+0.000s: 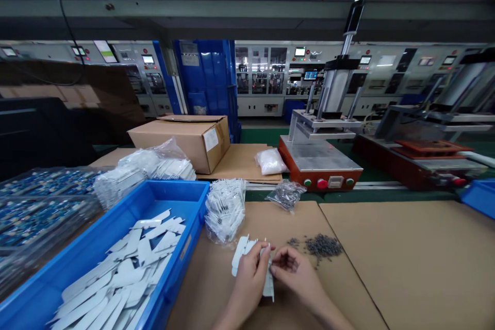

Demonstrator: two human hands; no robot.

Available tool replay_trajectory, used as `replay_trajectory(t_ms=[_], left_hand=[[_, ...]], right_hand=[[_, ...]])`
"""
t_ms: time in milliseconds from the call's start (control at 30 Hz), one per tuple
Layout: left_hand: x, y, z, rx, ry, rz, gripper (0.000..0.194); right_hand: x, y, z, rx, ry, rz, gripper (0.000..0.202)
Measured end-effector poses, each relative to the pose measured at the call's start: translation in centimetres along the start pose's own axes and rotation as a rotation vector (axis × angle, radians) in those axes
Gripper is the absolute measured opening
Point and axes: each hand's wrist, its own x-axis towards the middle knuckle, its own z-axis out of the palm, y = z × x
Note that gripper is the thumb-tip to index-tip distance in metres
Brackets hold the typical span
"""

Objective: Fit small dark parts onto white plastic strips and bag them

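My left hand (pixel 249 276) is closed on a flat white plastic piece (pixel 268 289), held just above the cardboard. Fingertips of my right hand (pixel 297 270) are pinched at that piece's right edge; whatever they hold is too small to make out. More white pieces (pixel 240 252) lie just beyond my left hand. To the right of my right hand is a loose pile of small dark grey parts (pixel 324 246). Left of my hands stands a blue bin (pixel 193 201) with many white plastic pieces (pixel 127 273) in it.
Cardboard sheets (pixel 421 263) cover the bench. Bagged white parts (pixel 225 209), a bag of dark parts (pixel 286 194) and a white bag (pixel 270 161) lie beyond my hands. A press (pixel 323 157) stands behind, near a carton (pixel 185 139). Trays of blue parts (pixel 46 201) are at left.
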Motion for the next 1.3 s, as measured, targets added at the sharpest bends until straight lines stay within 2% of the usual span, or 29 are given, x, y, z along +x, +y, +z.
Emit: replay_trajectory(t_ms=[233,367,500,600,767,833,900,1033,1100,1233,1300], left_hand=[[0.4,-0.3,0.1,-0.208,-0.091,-0.044,0.036],[0.5,-0.8,-0.1,-0.194,0.003,-0.075,0.038],[0.6,-0.9,-0.5,-0.155,0.067,-0.048,0.038],[0.6,-0.6,-0.6,-0.138,0.057,-0.039,0.038],[0.4,-0.1,-0.6,-0.128,0.035,-0.044,0.038],[0.4,0.0,-0.6,-0.139,0.024,-0.048,0.038],[0.3,-0.1,-0.5,-0.137,0.013,-0.04,0.037],[0.4,-0.1,-0.7,-0.07,0.015,-0.023,0.037],[0.7,0.1,-1.2,0.007,-0.002,-0.003,0.037],[1.6,0.3,-3.1,0.31,-0.092,0.04,0.035],[1.6,0.2,-3.7,0.553,-0.037,0.012,0.034]], right_hand=[[-0.4,-1.1,-0.5,0.083,-0.055,0.08,0.025],[-0.6,-1.2,-0.5,0.096,-0.127,0.106,0.022],[-0.7,-0.9,-0.2,0.036,-0.208,0.105,0.021],[-0.9,-1.1,0.0,-0.079,-0.172,0.028,0.018],[-1.3,-2.4,0.4,-0.369,-0.059,-0.245,0.013],[-1.4,-2.5,0.5,-0.409,-0.032,-0.297,0.012],[-1.3,-2.4,0.4,-0.38,-0.048,-0.26,0.012],[-0.8,-1.5,0.1,-0.242,-0.149,-0.073,0.014],[-0.5,-0.8,0.0,-0.174,-0.15,-0.005,0.017],[-0.2,0.6,-0.1,-0.045,-0.048,0.143,0.031],[-0.1,1.1,-0.1,0.013,-0.017,0.186,0.038]])
